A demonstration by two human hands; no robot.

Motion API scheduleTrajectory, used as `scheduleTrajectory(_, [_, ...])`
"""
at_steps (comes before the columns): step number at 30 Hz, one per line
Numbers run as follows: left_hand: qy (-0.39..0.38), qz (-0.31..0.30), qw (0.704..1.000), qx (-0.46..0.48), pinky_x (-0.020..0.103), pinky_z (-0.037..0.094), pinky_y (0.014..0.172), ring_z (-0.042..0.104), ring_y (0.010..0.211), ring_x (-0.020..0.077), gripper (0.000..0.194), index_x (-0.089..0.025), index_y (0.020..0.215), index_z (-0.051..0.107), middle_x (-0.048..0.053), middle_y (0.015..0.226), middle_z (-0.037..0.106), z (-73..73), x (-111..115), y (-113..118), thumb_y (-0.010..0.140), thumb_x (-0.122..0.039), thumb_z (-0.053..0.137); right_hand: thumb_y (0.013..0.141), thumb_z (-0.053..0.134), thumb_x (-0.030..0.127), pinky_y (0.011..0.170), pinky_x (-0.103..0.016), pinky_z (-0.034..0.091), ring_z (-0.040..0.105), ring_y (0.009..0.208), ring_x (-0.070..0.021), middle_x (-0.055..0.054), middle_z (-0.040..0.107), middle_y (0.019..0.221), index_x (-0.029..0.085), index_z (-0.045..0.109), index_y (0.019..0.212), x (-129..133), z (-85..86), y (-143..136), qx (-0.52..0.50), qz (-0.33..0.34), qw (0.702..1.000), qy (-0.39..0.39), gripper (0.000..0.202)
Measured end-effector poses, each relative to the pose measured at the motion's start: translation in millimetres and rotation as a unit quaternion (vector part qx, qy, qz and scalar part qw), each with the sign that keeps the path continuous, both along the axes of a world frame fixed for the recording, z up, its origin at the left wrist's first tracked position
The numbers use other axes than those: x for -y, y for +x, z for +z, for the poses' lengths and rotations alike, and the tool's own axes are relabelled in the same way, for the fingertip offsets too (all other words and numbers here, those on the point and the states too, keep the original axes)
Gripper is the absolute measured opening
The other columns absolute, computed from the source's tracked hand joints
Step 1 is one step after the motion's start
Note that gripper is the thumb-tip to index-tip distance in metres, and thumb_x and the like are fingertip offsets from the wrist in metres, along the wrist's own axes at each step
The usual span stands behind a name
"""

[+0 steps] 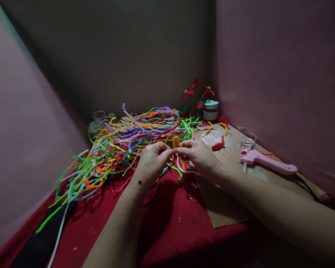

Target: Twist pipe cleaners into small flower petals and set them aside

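Over the front of the pile, my left hand (153, 159) and my right hand (199, 154) meet fingertip to fingertip. Between them stands a folded orange pipe cleaner (176, 141), pinched at its lower part. Both hands are closed, and their fingertips partly hide the grip. Below the fingers lie a pale pink pipe cleaner (187, 172) and a green one (176, 170). Dark-bladed scissors (166, 170) rest beside my left wrist, partly covered by it. A large heap of multicoloured pipe cleaners (145, 128) spreads behind and left of my hands.
On the right, a pink glue gun (268, 162) lies on a cardboard sheet (226, 208). A red pipe-cleaner piece (219, 144) sits nearer my right hand. Behind are a lidded jar (211, 109) and red pipe-cleaner flowers (189, 92). Red cloth (167, 230) covers the table; walls enclose it.
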State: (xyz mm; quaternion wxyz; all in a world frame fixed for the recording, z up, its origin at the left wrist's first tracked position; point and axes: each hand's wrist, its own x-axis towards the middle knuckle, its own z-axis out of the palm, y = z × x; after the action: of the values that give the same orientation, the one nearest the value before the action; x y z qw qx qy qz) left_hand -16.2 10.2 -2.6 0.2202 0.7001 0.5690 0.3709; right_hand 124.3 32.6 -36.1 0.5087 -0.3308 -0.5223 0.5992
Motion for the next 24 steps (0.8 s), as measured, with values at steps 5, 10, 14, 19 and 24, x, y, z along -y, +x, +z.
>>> scheduleTrajectory(5, [0.128, 0.049, 0.975, -0.176, 0.025, 0.035, 0.059, 0.052, 0.06, 0.014, 0.018, -0.016, 0.07, 0.058, 0.003, 0.067, 0.06, -4.8, 8, 12, 0.08, -0.028, 0.049, 0.064, 0.061, 0.028, 0.047, -0.023, 0.027, 0.034, 0.045, -0.0062, 0.006, 0.043, 0.048, 0.015, 0.05, 0.053, 0, 0.9, 1, 0.056, -0.067, 0.995, 0.037, 0.02])
scheduleTrajectory(10, [0.133, 0.09, 0.967, -0.199, 0.027, 0.038, 0.062, 0.057, 0.066, 0.0181, 0.018, -0.016, 0.076, 0.058, 0.007, 0.072, 0.062, -10.4, 9, 20, 0.081, -0.028, 0.046, 0.068, 0.056, 0.029, 0.048, -0.023, 0.029, 0.037, 0.048, -0.0078, 0.004, 0.045, 0.05, 0.015, 0.052, 0.056, 2, 4.7, 2, 0.125, -0.116, 0.982, 0.082, 0.018])
scheduleTrajectory(14, [0.024, 0.037, 0.998, 0.052, 0.024, 0.04, 0.058, 0.055, 0.06, 0.0134, 0.023, -0.015, 0.079, 0.06, 0.003, 0.069, 0.063, -3.3, 4, 11, 0.077, -0.036, 0.054, 0.067, 0.057, 0.033, 0.047, -0.023, 0.027, 0.034, 0.047, -0.0072, 0.005, 0.043, 0.05, 0.016, 0.049, 0.055, 4, 7.4, 1, 0.112, -0.085, 0.987, 0.084, 0.022])
scheduleTrajectory(19, [-0.053, -0.058, 0.978, 0.193, 0.022, 0.041, 0.062, 0.054, 0.065, 0.0119, 0.029, -0.012, 0.082, 0.067, 0.002, 0.076, 0.065, 4.4, 4, 5, 0.064, -0.036, 0.067, 0.065, 0.055, 0.028, 0.049, -0.023, 0.027, 0.034, 0.048, -0.007, 0.005, 0.042, 0.05, 0.015, 0.049, 0.055, 5, 3.9, 0, 0.125, -0.024, 0.988, 0.084, 0.017])
scheduleTrajectory(24, [0.032, 0.053, 0.991, 0.117, 0.021, 0.034, 0.051, 0.044, 0.053, 0.0091, 0.023, -0.013, 0.061, 0.064, -0.002, 0.055, 0.055, -6.1, 4, 12, 0.065, -0.035, 0.066, 0.065, 0.051, 0.022, 0.052, -0.023, 0.028, 0.034, 0.051, -0.0075, 0.004, 0.043, 0.052, 0.014, 0.053, 0.056, 5, 0.9, -1, 0.175, -0.021, 0.977, 0.121, 0.012])
